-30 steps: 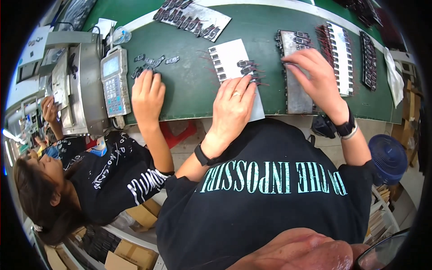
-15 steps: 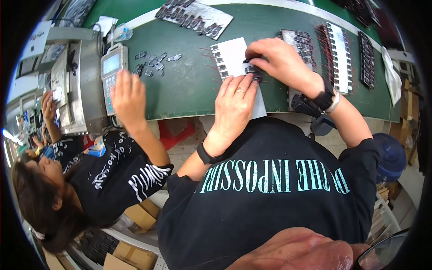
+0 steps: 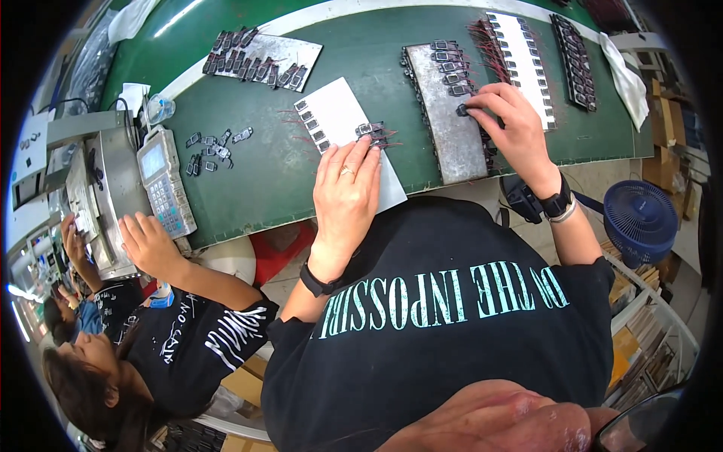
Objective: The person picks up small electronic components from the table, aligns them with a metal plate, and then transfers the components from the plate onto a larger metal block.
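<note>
My left hand (image 3: 346, 188) lies with fingers stretched on a white card (image 3: 335, 102), its fingertips by small black rectangular parts (image 3: 367, 129) with thin red wires at the card's right edge. More such parts (image 3: 310, 124) line the card's left edge. To the right, my right hand (image 3: 516, 124) pinches a small black part (image 3: 462, 110) between thumb and fingers, above a grey metal plate (image 3: 452, 151). Rows of black parts (image 3: 452, 68) with red wires sit along that plate's edges.
Another white strip (image 3: 520, 60) and a dark strip (image 3: 574, 64) of parts lie at the far right. A loaded plate (image 3: 301, 53) and loose parts (image 3: 213, 147) lie leftward on the green table (image 3: 263, 177). A co-worker's hand (image 3: 154, 245) is near a keypad unit (image 3: 166, 184).
My right hand has moved from the white card to the metal plate, with a small black part in its pinch. My left hand stays on the card. The co-worker's hand has lowered.
</note>
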A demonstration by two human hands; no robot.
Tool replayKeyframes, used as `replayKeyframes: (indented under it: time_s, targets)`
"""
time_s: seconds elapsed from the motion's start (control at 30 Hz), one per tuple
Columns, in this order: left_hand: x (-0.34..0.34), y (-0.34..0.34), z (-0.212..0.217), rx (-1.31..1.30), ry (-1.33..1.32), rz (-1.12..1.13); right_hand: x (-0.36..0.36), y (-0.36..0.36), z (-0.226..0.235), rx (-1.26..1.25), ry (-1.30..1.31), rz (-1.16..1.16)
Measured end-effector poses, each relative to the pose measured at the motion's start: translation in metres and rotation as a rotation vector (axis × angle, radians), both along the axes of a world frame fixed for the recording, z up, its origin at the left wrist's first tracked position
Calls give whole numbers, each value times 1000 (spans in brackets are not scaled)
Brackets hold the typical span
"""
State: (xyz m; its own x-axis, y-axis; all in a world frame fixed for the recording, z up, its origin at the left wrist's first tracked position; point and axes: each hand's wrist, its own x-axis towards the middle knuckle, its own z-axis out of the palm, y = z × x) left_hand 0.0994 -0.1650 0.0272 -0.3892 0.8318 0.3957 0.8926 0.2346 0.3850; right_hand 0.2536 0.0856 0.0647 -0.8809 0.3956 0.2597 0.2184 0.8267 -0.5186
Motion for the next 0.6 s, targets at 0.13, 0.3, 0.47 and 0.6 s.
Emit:
replayKeyframes:
  time_s: [0.13, 0.3, 0.47, 0.6]
  targets:
    - [1, -3, -1, -9, 6, 6, -4, 1, -4, 126, 41, 31]
    - [1, -6, 0, -20, 5, 13, -14, -5, -5, 99, 74, 12]
    - [9, -7, 1, -26, -3, 54, -47, -32, 7, 101, 82, 137]
    - [11, -6, -2, -22, 13, 52, -90, -51, -12, -11, 44, 351]
